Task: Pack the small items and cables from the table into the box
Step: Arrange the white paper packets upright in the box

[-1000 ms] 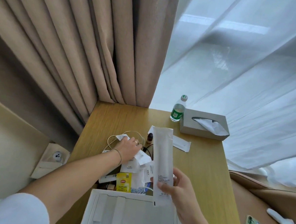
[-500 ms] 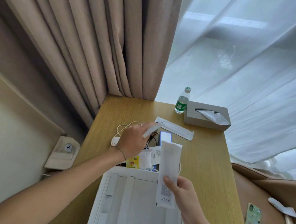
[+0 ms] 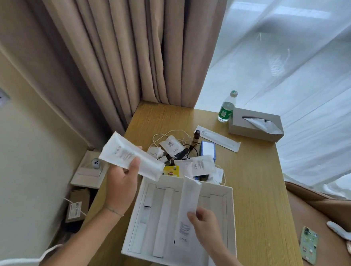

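An open white box (image 3: 228, 211) with dividers lies on the wooden table's near edge. My right hand (image 3: 206, 226) pinches a long white packet (image 3: 188, 208) that stands inside the box. My left hand (image 3: 121, 183) holds a second long white packet (image 3: 127, 154) tilted in the air above the box's far left corner. Behind the box is a heap of small items: white sachets (image 3: 171, 146), a yellow tea bag (image 3: 171, 170), a blue-edged box (image 3: 208, 150), a small brown bottle (image 3: 196, 136), and white and black cables (image 3: 170, 132). Another long packet (image 3: 220, 138) lies flat further back.
A green-labelled water bottle (image 3: 226, 107) and a grey tissue box (image 3: 256, 124) stand at the table's far right. A phone (image 3: 308, 245) lies on the brown seat at right. Curtains hang behind; a charger and boxes sit on the floor at left.
My left hand has lifted a long white packet off the heap and brought it up and left. My right hand has lowered its packet into the box.
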`<act>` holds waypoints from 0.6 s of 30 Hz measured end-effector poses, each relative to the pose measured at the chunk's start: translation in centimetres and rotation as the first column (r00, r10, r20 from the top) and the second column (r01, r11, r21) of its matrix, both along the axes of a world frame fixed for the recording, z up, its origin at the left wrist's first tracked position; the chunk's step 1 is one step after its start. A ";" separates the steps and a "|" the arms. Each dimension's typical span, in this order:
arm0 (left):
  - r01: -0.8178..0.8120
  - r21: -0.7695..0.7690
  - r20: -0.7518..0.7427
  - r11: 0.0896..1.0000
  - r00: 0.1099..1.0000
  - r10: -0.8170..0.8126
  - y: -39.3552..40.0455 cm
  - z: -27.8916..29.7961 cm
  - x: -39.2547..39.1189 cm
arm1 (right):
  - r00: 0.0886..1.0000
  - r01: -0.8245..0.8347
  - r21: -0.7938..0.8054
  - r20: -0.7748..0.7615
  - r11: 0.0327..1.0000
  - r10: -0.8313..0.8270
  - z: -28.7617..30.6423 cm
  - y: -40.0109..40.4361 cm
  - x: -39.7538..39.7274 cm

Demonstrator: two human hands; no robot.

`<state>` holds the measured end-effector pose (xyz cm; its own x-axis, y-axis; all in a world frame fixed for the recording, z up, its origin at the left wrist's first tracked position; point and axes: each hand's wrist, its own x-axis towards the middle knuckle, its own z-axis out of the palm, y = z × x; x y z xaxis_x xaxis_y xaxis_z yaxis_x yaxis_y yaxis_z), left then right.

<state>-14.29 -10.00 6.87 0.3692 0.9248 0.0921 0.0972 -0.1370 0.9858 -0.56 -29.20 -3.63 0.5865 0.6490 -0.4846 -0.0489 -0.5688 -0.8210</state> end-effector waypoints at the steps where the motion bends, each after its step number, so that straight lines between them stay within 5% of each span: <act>1: -0.017 -0.003 0.019 1.000 1.000 0.017 0.0 0.2 -0.7 | 1.000 -0.007 -0.029 0.003 1.000 0.007 -0.4 0.0 0.0; 10: -0.149 -0.274 0.065 0.950 0.983 0.173 -0.2 -1.0 -5.0 | 0.987 -0.153 -0.318 -0.088 0.936 0.132 -4.3 2.0 0.0; 18: -0.082 -0.440 -0.015 0.894 0.996 0.084 -1.7 -1.3 -5.4 | 0.947 -0.245 -0.460 0.076 0.853 0.313 -5.6 3.0 0.1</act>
